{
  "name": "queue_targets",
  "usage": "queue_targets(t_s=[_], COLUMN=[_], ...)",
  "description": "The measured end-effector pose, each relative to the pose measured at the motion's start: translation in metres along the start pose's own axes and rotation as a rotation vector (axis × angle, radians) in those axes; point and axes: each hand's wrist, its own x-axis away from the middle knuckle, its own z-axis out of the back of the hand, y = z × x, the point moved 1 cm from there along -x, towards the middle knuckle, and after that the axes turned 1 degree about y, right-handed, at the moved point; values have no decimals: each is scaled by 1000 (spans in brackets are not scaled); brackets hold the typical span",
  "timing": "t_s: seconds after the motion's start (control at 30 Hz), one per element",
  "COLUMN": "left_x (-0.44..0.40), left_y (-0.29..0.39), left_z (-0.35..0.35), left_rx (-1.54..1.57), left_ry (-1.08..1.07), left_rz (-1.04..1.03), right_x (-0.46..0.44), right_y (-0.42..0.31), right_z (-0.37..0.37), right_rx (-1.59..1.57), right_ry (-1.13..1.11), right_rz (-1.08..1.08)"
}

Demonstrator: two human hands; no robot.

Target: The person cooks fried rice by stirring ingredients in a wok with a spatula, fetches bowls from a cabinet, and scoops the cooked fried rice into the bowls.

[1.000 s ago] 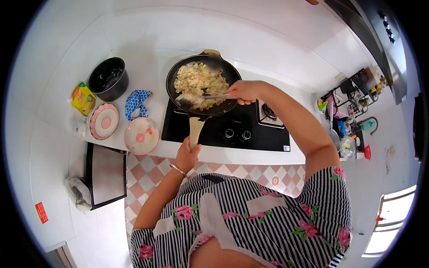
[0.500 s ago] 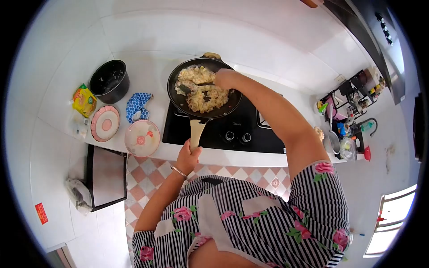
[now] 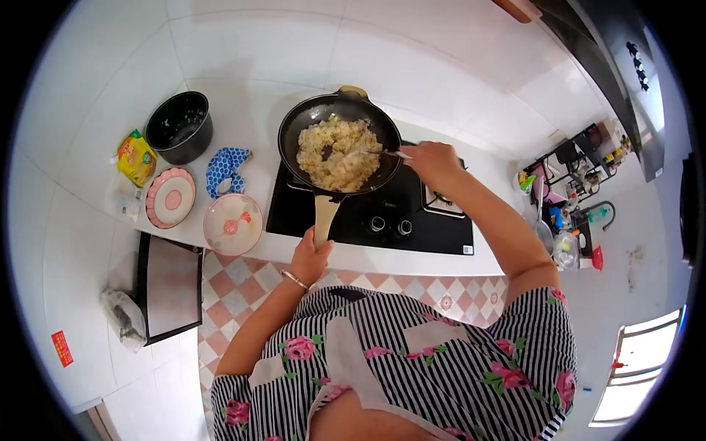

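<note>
Fried rice (image 3: 340, 151) is heaped in the middle of a dark frying pan (image 3: 292, 126) on the stove. My left hand (image 3: 311, 257) is closed round the pan's beige handle (image 3: 324, 220), at its near end. At the pan's right rim, my right hand (image 3: 435, 163) grips a slim metal-handled utensil (image 3: 387, 153) that reaches into the rice. Its head is blurred and partly buried, so its shape cannot be made out.
Left of the black gas stove (image 3: 346, 228) stand a dark pot (image 3: 179, 128), a blue patterned cloth (image 3: 225, 170), two pink-rimmed dishes (image 3: 234, 248) (image 3: 170, 217) and a yellow packet (image 3: 137, 159). A rack (image 3: 581, 158) and sink items are far right.
My right hand has moved from over the pan to its right rim, drawing the utensil rightward. The two spread portions of rice are now one central heap. My left hand keeps its grip.
</note>
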Motion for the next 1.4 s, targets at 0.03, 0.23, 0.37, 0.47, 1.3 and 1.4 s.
queue_targets(t_s=[0.03, 0.23, 0.37, 0.47, 1.3, 1.4], left_x=[0, -1, -2, 0, 0, -1], left_y=[-2, 0, -3, 1, 1, 4], left_z=[1, 3, 2, 3, 4, 6], left_rx=[-3, -14, -5, 12, 1, -27], left_ry=[17, 11, 21, 16, 62, 54], left_rz=[5, 12, -13, -10, 36, 50], right_x=[10, -40, -63, -99, 60, 51], right_y=[-1, -8, 19, 43, 13, 2], right_z=[17, -30, 6, 7, -14, -28], right_rx=[10, 52, 72, 125, -188, -183], right_ry=[-43, -43, -26, -99, -61, -92], right_rz=[-3, -154, -186, -281, 34, 10])
